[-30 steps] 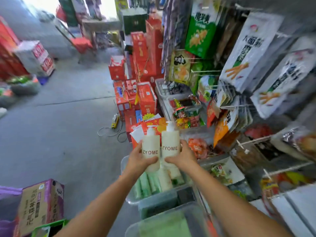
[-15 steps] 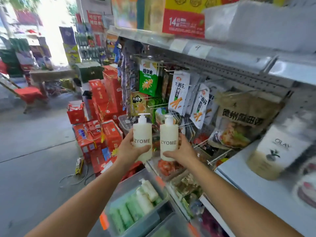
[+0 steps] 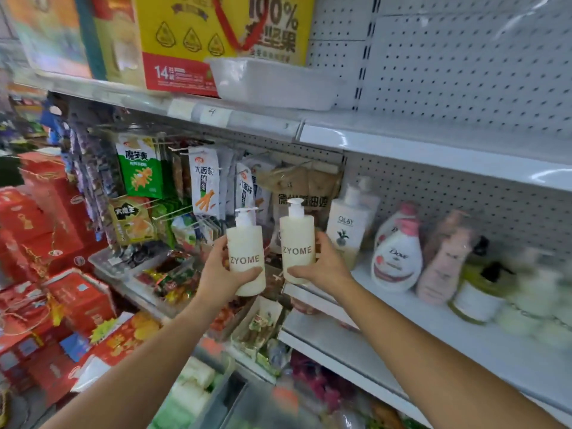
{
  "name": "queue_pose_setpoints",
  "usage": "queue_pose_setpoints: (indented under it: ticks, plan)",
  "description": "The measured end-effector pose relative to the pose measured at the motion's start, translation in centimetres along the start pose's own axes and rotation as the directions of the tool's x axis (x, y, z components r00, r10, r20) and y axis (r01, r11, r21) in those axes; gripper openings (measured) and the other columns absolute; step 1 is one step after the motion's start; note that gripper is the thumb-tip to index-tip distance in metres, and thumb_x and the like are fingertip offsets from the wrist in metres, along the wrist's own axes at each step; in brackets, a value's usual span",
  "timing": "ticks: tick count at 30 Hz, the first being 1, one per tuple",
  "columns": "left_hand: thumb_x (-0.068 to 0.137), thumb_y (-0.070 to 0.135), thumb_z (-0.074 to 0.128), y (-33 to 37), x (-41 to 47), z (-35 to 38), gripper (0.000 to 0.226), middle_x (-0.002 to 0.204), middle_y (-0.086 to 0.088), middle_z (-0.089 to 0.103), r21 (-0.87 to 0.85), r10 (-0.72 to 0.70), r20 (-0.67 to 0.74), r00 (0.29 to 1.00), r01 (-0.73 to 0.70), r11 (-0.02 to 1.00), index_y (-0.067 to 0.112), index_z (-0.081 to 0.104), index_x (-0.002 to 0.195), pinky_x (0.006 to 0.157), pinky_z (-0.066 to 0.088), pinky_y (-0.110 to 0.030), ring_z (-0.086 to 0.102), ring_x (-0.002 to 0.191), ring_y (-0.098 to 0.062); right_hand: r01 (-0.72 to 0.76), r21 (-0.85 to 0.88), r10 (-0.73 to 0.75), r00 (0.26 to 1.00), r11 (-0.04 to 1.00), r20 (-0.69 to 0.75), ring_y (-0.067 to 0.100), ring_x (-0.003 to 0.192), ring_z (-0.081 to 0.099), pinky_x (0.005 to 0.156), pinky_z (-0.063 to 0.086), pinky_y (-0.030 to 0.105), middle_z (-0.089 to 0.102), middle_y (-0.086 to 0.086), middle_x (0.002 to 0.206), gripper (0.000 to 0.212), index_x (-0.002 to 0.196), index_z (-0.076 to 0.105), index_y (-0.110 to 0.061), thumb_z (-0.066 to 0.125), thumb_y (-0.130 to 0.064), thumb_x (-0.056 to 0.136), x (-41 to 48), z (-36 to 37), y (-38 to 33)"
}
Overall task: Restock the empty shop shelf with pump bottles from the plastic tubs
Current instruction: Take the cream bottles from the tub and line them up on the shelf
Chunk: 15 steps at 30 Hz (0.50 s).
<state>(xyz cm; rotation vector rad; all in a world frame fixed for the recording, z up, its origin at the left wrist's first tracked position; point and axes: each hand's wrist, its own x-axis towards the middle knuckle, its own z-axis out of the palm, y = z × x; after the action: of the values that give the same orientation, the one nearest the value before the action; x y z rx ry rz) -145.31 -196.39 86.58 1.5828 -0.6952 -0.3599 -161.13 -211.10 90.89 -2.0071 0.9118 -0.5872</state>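
White shelf [image 3: 520, 360] at 3 o'clock, partly stocked. Left grip [image 3: 218, 274] curled round left pump bottle [image 3: 246, 243], right grip [image 3: 325, 267] round right pump bottle [image 3: 297, 236]. Could topple Olay bottle [image 3: 346, 230] at 2 o'clock if set down carelessly.

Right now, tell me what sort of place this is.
Most likely a small grocery or convenience shop: snack packets hang from pegboard hooks, an Olay bottle and a Dove bottle stand on a white shelf, and red boxes are stacked at left.
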Motion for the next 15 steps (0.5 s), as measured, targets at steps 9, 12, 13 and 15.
queue_pose_setpoints:
  ticks: [9,12,13,15]
  plan:
    - [0.068,0.013,0.092,3.5,-3.4,11.8,0.093,0.127,0.007,0.064,-0.038,0.085,0.231,0.969,-0.079,0.996,0.031,0.043,0.144,0.094,0.056,-0.043,0.063,0.113,-0.012,-0.052,0.039,0.058,0.986,0.998,-0.154,0.016,0.111,0.060,0.097,0.052,0.040,0.061,-0.004,0.125,0.092,0.139,0.039,-0.025,0.091,-0.021,0.063,-6.0,-11.0,5.7]
    - [0.068,0.013,0.092,5.2,-5.6,16.3,0.095,0.129,0.004,0.063,-0.050,0.106,0.290,0.951,-0.096,0.994,0.028,0.041,0.146,0.090,0.056,-0.039,0.062,0.114,-0.014,-0.067,0.059,0.078,0.977,0.996,-0.201,0.013,0.109,0.059,0.093,0.052,0.033,0.059,-0.008,0.118,0.092,0.140,0.038,-0.026,0.091,-0.020,0.065,-9.1,-15.3,8.1]
    - [0.068,0.013,0.092,5.7,-6.5,17.8,0.095,0.130,0.002,0.062,-0.058,0.113,0.308,0.945,-0.100,0.993,0.026,0.041,0.147,0.090,0.056,-0.039,0.061,0.114,-0.015,-0.071,0.063,0.083,0.972,0.996,-0.218,0.012,0.107,0.057,0.089,0.050,0.030,0.057,-0.009,0.117,0.092,0.141,0.037,-0.025,0.090,-0.019,0.066,-10.1,-16.8,8.9]
    - [0.068,0.012,0.092,6.7,-8.2,20.7,0.096,0.131,0.000,0.060,-0.063,0.126,0.345,0.930,-0.111,0.992,0.024,0.039,0.148,0.094,0.057,-0.043,0.061,0.115,-0.017,-0.083,0.076,0.100,0.962,0.994,-0.253,0.012,0.107,0.057,0.084,0.048,0.027,0.056,-0.011,0.115,0.090,0.140,0.038,-0.025,0.090,-0.018,0.067,-12.2,-19.8,10.2]
